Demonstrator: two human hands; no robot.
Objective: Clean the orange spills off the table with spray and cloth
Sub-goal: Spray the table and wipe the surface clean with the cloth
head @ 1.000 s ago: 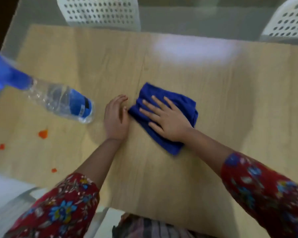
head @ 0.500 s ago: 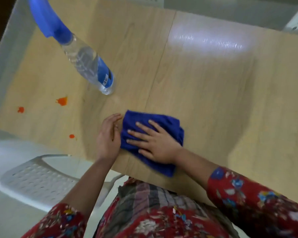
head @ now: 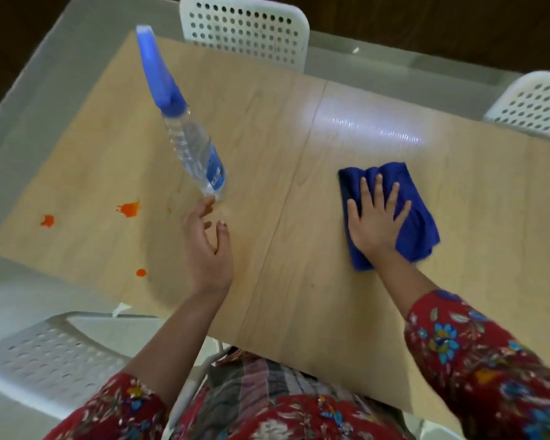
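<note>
The right hand is lying flat on a folded, deep-blue microfibre cloth, its fingers straight and spread and its palm pressing the fabric against the pale wood-grain table. The cloth is showing beyond the fingertips and out past the little-finger side of that hand, with nothing curled around it. The left hand is hanging open just above the tabletop with fingers loosely spread and slightly bent, holding nothing. Just past its fingertips a clear plastic spray bottle with a blue label and a long blue trigger head is standing on its base. Whether the forefinger is touching the bottle's foot cannot be told. The two hands are lying well apart, with the table's seam running between them. To the outer side of the left hand three orange spills are sitting on the wood. A splashed blot is lying near the fingers, a smaller blot is lying farther out, and a round dot is lying near the wrist by the table's near edge. Both forearms are coming out of red floral sleeves. White perforated plastic chairs are standing beyond the bottle, beyond the right hand and beside the left elbow.
</note>
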